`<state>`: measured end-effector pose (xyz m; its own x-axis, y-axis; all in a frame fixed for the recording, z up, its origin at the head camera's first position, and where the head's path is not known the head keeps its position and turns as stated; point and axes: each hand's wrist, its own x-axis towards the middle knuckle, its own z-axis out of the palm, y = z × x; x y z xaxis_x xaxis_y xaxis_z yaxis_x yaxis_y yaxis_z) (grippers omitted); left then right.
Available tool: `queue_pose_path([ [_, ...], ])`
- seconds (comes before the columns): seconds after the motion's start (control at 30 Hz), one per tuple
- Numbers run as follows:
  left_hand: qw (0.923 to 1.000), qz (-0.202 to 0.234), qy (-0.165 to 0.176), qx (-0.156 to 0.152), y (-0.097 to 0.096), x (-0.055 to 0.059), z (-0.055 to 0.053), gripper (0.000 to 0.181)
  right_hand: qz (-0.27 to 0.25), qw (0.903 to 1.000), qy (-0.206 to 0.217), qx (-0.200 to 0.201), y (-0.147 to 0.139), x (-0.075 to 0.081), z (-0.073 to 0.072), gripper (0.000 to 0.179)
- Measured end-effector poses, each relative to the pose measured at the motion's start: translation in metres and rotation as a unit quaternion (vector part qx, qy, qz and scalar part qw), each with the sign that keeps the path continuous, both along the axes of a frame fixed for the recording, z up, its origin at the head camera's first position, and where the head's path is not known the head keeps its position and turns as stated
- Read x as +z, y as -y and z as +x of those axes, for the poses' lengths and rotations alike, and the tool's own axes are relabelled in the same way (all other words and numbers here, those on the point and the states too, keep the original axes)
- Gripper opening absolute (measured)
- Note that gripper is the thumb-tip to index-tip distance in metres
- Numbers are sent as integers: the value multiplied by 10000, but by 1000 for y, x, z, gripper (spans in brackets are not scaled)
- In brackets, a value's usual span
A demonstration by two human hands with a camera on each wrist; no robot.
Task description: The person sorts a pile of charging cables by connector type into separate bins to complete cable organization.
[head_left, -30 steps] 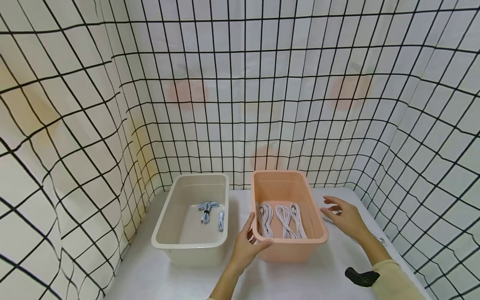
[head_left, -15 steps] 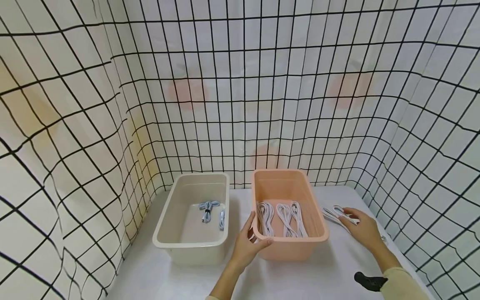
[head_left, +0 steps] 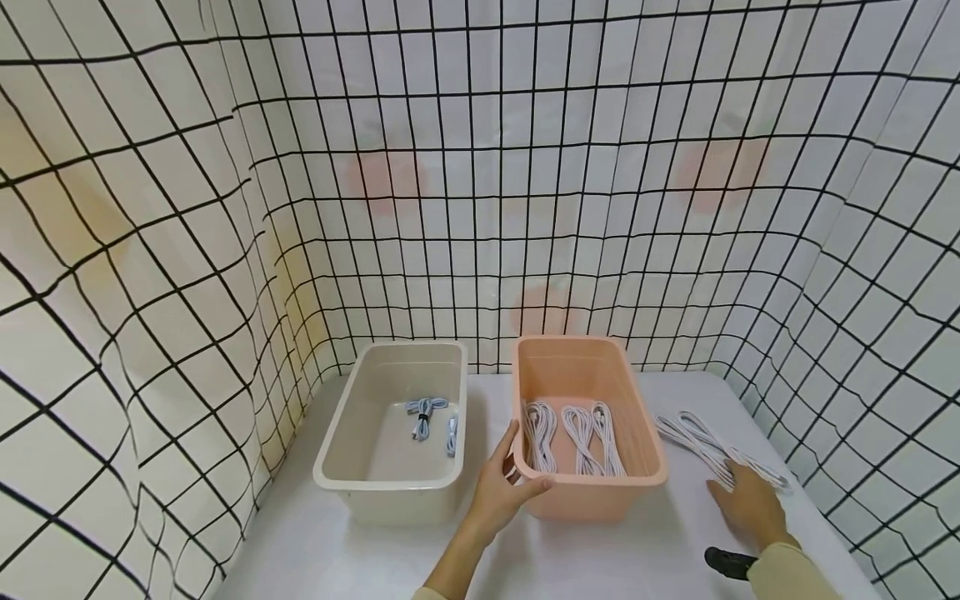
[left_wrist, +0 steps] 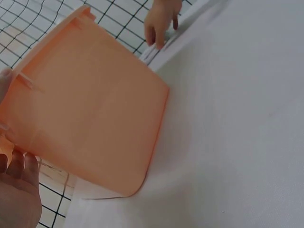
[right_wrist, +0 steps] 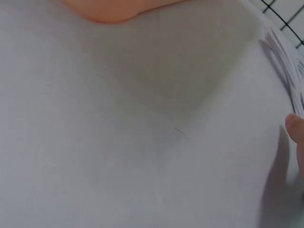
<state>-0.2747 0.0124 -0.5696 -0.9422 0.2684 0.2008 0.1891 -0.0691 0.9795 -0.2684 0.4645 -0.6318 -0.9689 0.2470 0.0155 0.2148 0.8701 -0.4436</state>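
Observation:
My left hand (head_left: pixel 497 493) grips the near left corner of a peach plastic bin (head_left: pixel 651 468), thumb over the rim and fingers under it. Inside that bin lie coiled white cables (head_left: pixel 580 433). To its right a long bundle of white cable (head_left: pixel 697 437) lies on the table. My right hand (head_left: pixel 752 510) is over the near part of this bundle, fingers pointing down at it in the left wrist view. In the right wrist view the thumb (right_wrist: pixel 295 128) shows beside the cable (right_wrist: pixel 283 61); the other fingers are out of sight there.
A cream bin (head_left: pixel 330 442) stands left of the peach one, with light blue cables (head_left: pixel 422 417) in it, one tied with a black band. Black netting (head_left: pixel 501 250) surrounds the white table (head_left: pixel 390 562) at the back and both sides.
My right hand has moved from beside the peach bin's right wall, along the white cable bundle, toward me and to the right. My left hand keeps its grip on the bin.

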Motion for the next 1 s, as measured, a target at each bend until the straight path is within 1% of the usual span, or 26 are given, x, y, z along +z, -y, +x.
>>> queue_pose_path([
  [0.07,10000,11,-26,-27,-2,0,0,104,235,9993,243,-165,1,1,-1,68],
  [0.13,10000,50,-26,-76,-4,1,0,104,495,9976,335,-351,3,4,-3,65],
  [0.2,9999,62,-21,-108,-5,1,0,104,695,9959,392,-428,3,6,-3,60],
  [0.3,9999,85,-23,-130,-6,2,0,104,939,9942,423,-325,1,7,-3,52],
  [0.4,9998,98,-22,-148,-6,2,1,104,1081,9938,271,-59,-1,4,-2,42],
  [0.47,9998,109,23,-150,-5,2,1,103,1143,9932,229,42,-1,2,-1,38],
  [0.53,9998,100,29,-144,-5,2,2,103,1145,9931,222,101,0,1,0,36],
  [0.67,9999,94,67,-95,-5,2,2,103,1083,9936,328,30,2,-2,-2,36],
  [0.87,10000,68,48,-23,-3,0,1,102,933,9955,-116,-68,7,-2,-3,32],
  [1.0,10000,45,52,26,-1,-1,0,102,689,9967,-258,-354,14,-4,-3,31],
])
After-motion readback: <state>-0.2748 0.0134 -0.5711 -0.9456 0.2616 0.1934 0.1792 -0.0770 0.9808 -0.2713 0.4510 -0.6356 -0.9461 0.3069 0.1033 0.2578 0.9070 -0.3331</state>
